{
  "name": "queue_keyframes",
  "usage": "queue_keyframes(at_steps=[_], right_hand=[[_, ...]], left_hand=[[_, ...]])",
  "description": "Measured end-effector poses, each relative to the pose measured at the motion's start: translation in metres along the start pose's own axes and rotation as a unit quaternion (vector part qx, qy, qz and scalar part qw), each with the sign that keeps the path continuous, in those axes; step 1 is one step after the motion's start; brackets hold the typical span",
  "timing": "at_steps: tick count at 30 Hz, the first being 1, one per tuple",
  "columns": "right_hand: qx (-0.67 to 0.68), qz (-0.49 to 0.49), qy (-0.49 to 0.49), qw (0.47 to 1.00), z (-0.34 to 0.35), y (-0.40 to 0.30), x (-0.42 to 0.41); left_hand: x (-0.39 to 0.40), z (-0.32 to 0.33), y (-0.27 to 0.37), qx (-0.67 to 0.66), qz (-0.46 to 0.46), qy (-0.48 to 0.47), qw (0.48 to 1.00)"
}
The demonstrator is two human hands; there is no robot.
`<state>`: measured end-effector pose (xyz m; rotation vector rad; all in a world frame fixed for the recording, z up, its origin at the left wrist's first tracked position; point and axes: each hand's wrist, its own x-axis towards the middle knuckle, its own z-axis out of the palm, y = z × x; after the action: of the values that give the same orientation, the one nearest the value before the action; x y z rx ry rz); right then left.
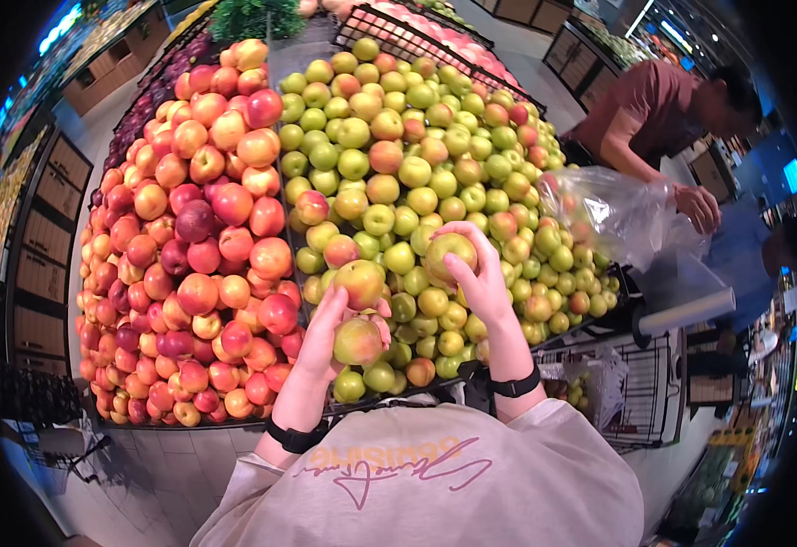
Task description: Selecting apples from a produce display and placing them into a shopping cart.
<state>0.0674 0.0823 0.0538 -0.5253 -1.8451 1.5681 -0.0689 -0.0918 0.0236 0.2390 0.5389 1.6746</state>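
Note:
My left hand [327, 338] is closed around two yellow-green plums with a reddish blush. The upper plum [361, 283] rests at the thumb, and the lower plum [358, 341] sits in front of the palm and fingers. To the right, my right hand [484, 277] grips one green plum [451, 256] between thumb and fingers. Both hands are above a sloping heap of green plums [415, 171], some blushed red.
A heap of red-yellow nectarines [207, 294] lies left, past a divider. At right, a person [634, 116] handles a clear plastic bag [610, 208] over the plums' edge. A plastic bag roll [689, 311] and a wire shopping cart [645, 396] stand near my right side.

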Motion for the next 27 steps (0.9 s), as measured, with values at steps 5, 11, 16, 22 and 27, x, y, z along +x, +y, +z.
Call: queue_keyframes(at_steps=[5, 11, 16, 22, 27], right_hand=[[-0.175, -0.025, -0.069, 0.982, 0.0, 0.013, 0.085], [-0.308, -0.153, -0.038, 0.938, 0.062, 0.03, 0.219], [-0.368, -0.232, -0.049, 0.899, 0.096, 0.059, 0.274], [-0.118, -0.012, -0.29, 0.95, 0.091, 0.009, 0.21], [-0.13, -0.059, -0.42, 0.896, 0.088, 0.001, 0.162]], left_hand=[[0.017, -0.013, 0.015, 0.232, 0.192, 0.086, 0.95], [0.049, -0.019, 0.053, 0.391, 0.329, 0.157, 0.845], [0.071, -0.022, 0.073, 0.427, 0.345, 0.189, 0.814], [0.063, -0.016, 0.09, 0.567, 0.342, 0.222, 0.716], [0.068, -0.019, 0.084, 0.461, 0.356, 0.201, 0.788]])
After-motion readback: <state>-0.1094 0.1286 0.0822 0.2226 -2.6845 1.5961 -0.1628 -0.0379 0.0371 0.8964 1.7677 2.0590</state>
